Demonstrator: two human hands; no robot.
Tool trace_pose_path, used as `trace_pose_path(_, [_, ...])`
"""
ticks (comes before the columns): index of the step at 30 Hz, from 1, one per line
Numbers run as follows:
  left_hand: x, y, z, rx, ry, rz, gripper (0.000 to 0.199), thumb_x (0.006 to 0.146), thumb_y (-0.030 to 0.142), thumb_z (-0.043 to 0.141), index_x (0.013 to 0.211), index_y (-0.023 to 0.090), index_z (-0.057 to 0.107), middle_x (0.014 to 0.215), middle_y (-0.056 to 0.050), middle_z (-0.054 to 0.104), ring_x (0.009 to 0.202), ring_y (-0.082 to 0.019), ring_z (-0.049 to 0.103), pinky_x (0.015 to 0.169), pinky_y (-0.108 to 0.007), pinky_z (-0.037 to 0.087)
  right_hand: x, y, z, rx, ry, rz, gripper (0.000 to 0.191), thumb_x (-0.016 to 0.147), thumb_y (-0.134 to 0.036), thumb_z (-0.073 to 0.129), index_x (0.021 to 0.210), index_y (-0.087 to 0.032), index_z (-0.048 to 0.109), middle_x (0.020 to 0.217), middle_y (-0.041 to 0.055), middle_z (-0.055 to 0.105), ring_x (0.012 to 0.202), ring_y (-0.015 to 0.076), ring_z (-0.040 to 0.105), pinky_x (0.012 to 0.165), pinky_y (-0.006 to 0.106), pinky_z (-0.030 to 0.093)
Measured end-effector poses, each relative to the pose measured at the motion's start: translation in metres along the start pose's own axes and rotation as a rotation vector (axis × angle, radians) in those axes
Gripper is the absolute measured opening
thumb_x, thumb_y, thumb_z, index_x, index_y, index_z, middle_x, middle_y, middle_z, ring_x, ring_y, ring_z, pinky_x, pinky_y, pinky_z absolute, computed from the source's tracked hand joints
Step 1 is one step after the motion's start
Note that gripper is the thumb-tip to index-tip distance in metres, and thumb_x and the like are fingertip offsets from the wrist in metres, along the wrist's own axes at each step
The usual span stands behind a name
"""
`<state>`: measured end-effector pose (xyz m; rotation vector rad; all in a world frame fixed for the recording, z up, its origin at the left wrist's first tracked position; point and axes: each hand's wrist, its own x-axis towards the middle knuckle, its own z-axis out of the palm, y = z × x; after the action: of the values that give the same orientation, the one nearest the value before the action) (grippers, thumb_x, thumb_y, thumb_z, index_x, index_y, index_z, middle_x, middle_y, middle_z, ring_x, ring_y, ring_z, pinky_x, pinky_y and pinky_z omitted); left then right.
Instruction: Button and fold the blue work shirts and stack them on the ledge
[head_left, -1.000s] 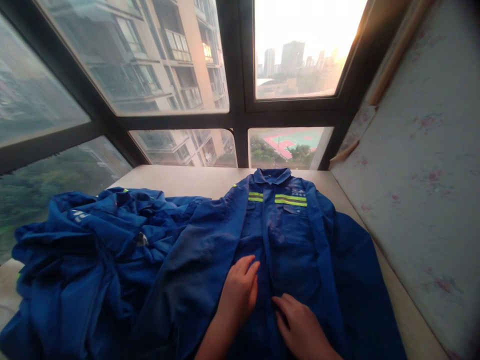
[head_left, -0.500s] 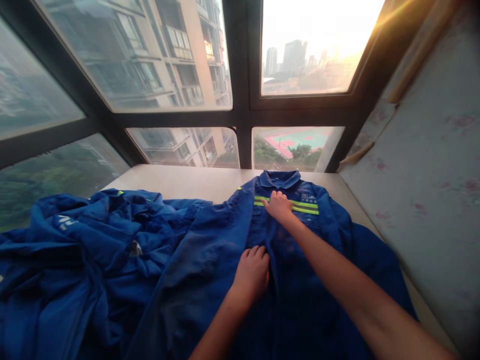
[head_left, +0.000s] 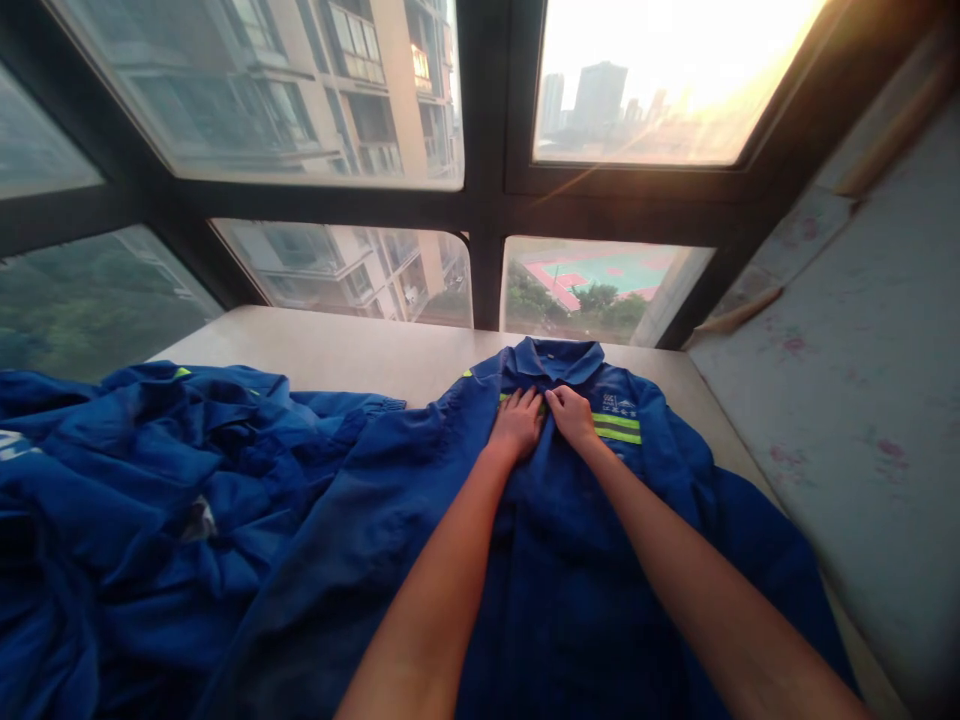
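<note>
A blue work jacket [head_left: 559,570] lies front up, its collar [head_left: 570,362] toward the window and a yellow-green reflective stripe [head_left: 619,428] across the chest. My left hand [head_left: 517,425] rests on the chest left of the front opening, fingers stretched over the stripe there. Just right of it, my right hand [head_left: 571,415] is closed, pinching the jacket's front edge below the collar. The fingertips and the bit of cloth between them are partly hidden.
A heap of crumpled blue clothing [head_left: 150,500] lies to the left. Both garments lie on a pale window ledge [head_left: 337,345]. Dark window frames [head_left: 487,190] rise behind it, and a flowered wall [head_left: 840,400] bounds the right side.
My left hand has moved up from the jacket's middle to the chest and its fingers have spread. My right hand has shifted slightly right and now pinches the front edge. The view has tilted slightly.
</note>
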<state>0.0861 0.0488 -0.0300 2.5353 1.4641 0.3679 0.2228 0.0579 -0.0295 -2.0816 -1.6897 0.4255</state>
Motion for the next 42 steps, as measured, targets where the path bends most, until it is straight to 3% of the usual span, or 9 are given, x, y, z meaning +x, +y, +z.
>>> trace_pose_path(5, [-0.002, -0.006, 0.011, 0.018, -0.007, -0.020, 0.051, 0.099, 0.036, 0.034, 0.148, 0.022, 0.039, 0.157, -0.005, 0.036, 0.145, -0.030, 0.028, 0.119, -0.050, 0.021, 0.008, 0.002, 0.008, 0.044, 0.092, 0.075, 0.030, 0.094, -0.037, 0.045, 0.091, -0.020, 0.070, 0.092, 0.0064, 0.074, 0.085, 0.0185, 0.065, 0.070, 0.023, 0.041])
trace_pose_path(11, [-0.004, -0.005, 0.008, 0.049, -0.007, -0.079, 0.054, 0.099, 0.041, 0.032, 0.148, 0.020, 0.040, 0.157, -0.006, 0.035, 0.144, -0.031, 0.028, 0.119, -0.052, 0.020, 0.014, 0.004, 0.002, 0.064, 0.199, 0.220, 0.046, 0.094, -0.026, 0.026, 0.101, -0.011, 0.069, 0.097, 0.0163, 0.073, 0.087, 0.0237, 0.064, 0.071, 0.027, 0.043])
trace_pose_path(19, [-0.004, -0.029, -0.001, 0.066, 0.014, -0.110, 0.054, 0.098, 0.041, 0.036, 0.147, 0.021, 0.041, 0.157, -0.008, 0.035, 0.144, -0.031, 0.029, 0.118, -0.052, 0.022, 0.000, 0.030, -0.018, 0.031, 0.076, 0.049, 0.024, 0.091, -0.026, 0.048, 0.095, -0.019, 0.071, 0.093, 0.0059, 0.074, 0.088, 0.0192, 0.066, 0.075, 0.024, 0.043])
trace_pose_path(23, [-0.005, -0.044, -0.010, 0.078, 0.014, -0.082, 0.048, 0.098, 0.034, 0.039, 0.142, 0.017, 0.047, 0.154, -0.011, 0.039, 0.142, -0.030, 0.032, 0.118, -0.047, 0.023, -0.002, 0.042, -0.037, -0.053, 0.045, 0.036, 0.023, 0.091, -0.019, 0.049, 0.096, -0.017, 0.071, 0.095, 0.0101, 0.073, 0.091, 0.0227, 0.066, 0.078, 0.028, 0.043])
trace_pose_path(27, [-0.007, -0.036, -0.019, 0.101, 0.042, -0.063, 0.038, 0.098, 0.019, 0.036, 0.129, 0.016, 0.057, 0.150, -0.013, 0.043, 0.140, -0.028, 0.033, 0.114, -0.045, 0.028, -0.012, 0.020, -0.048, -0.066, 0.067, -0.051, 0.026, 0.093, -0.023, 0.048, 0.110, -0.020, 0.067, 0.106, 0.0083, 0.070, 0.096, 0.0212, 0.064, 0.081, 0.027, 0.043])
trace_pose_path(30, [-0.007, -0.019, -0.020, 0.102, 0.062, -0.043, 0.034, 0.097, 0.017, 0.037, 0.123, 0.017, 0.059, 0.141, -0.015, 0.050, 0.133, -0.027, 0.040, 0.107, -0.044, 0.036, -0.027, -0.012, -0.045, -0.021, 0.033, -0.241, 0.030, 0.094, -0.031, 0.050, 0.120, -0.026, 0.064, 0.105, 0.0033, 0.069, 0.091, 0.0173, 0.063, 0.081, 0.024, 0.043])
trace_pose_path(34, [-0.003, -0.001, -0.014, 0.072, 0.034, -0.027, 0.031, 0.094, 0.014, 0.041, 0.119, 0.010, 0.060, 0.121, -0.017, 0.060, 0.116, -0.028, 0.052, 0.098, -0.040, 0.044, -0.032, -0.043, -0.038, -0.005, -0.021, -0.439, 0.030, 0.093, -0.022, 0.045, 0.109, -0.021, 0.069, 0.102, 0.0054, 0.068, 0.095, 0.0171, 0.060, 0.086, 0.024, 0.043])
trace_pose_path(38, [0.000, 0.001, -0.012, 0.024, -0.005, -0.002, 0.035, 0.088, 0.011, 0.048, 0.122, 0.011, 0.058, 0.120, -0.015, 0.061, 0.113, -0.025, 0.054, 0.101, -0.036, 0.042, -0.018, -0.041, -0.039, -0.062, -0.092, -0.469, 0.036, 0.087, -0.008, 0.042, 0.105, -0.021, 0.071, 0.113, 0.0040, 0.068, 0.110, 0.0157, 0.057, 0.096, 0.022, 0.039])
trace_pose_path(42, [0.004, -0.005, -0.016, -0.025, 0.011, -0.097, 0.028, 0.092, 0.014, 0.043, 0.113, 0.015, 0.062, 0.114, -0.013, 0.061, 0.106, -0.022, 0.058, 0.095, -0.032, 0.045, -0.004, -0.023, -0.037, -0.147, -0.140, -0.348, 0.032, 0.091, -0.016, 0.045, 0.107, -0.022, 0.071, 0.111, 0.0062, 0.071, 0.103, 0.0201, 0.062, 0.087, 0.026, 0.043])
